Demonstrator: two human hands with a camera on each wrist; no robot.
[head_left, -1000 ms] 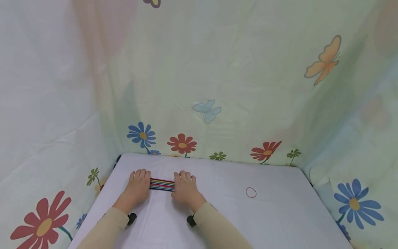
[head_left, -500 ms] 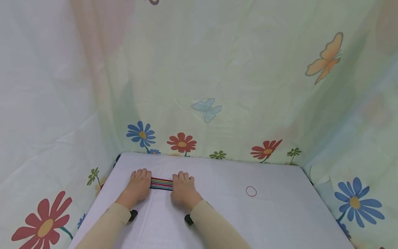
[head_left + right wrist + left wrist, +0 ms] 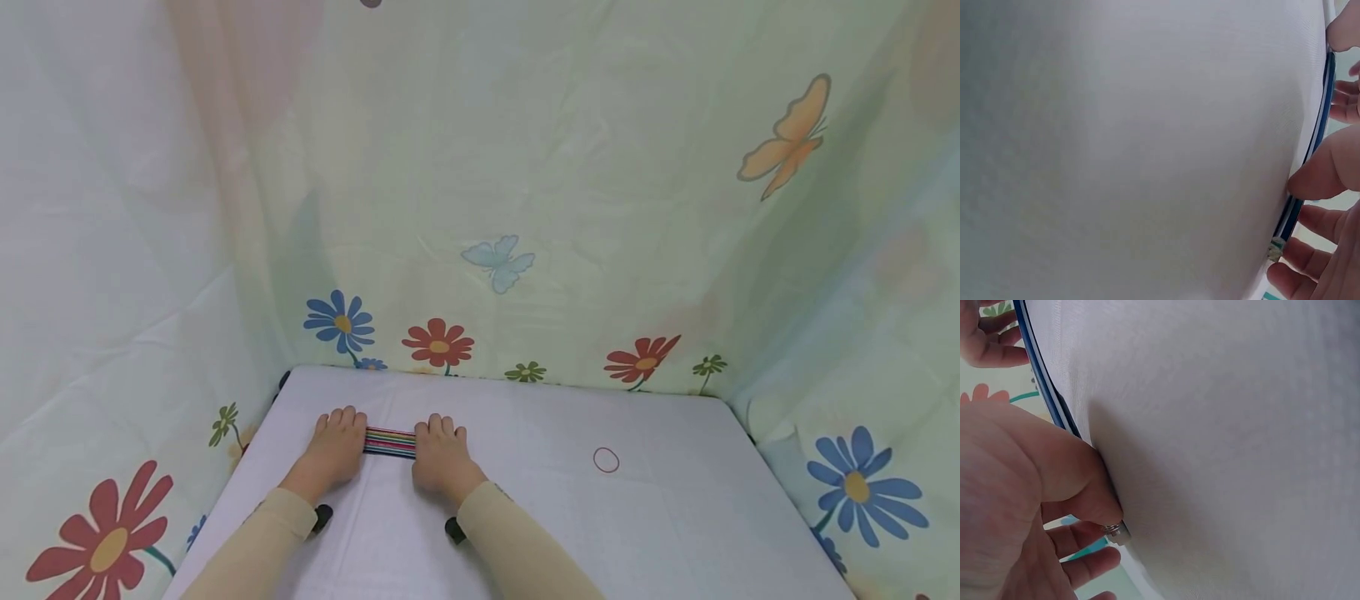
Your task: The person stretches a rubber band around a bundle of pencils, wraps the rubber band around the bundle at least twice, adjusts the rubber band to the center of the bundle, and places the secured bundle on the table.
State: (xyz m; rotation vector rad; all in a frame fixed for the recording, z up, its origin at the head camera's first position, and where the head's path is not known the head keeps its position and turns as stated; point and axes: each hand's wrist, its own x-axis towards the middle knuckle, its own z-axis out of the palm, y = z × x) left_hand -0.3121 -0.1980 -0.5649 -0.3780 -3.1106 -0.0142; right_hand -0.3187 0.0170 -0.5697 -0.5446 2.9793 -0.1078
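A row of slim, multicoloured pencils (image 3: 390, 442) lies side by side on the white cloth, left of the middle in the head view. My left hand (image 3: 336, 446) grips their left end, thumb on the near side and fingers over the far side. In the left wrist view a metal ferrule with a pale eraser (image 3: 1117, 534) shows past my thumb. The right end is held by my right hand (image 3: 442, 460) in the same way. A dark blue pencil (image 3: 1319, 128) is nearest in the right wrist view. Both covered ends are mostly hidden in the head view.
A thin red ring, like a rubber band (image 3: 606, 460), lies on the cloth to the right of my hands. The white-covered table (image 3: 675, 517) meets a flowered curtain (image 3: 570, 183) at its back edge, with more curtain at both sides.
My right hand has shifted slightly left along the pencils, so a shorter stretch shows between the hands. The left hand stays almost in place, and the head view has shifted a little.
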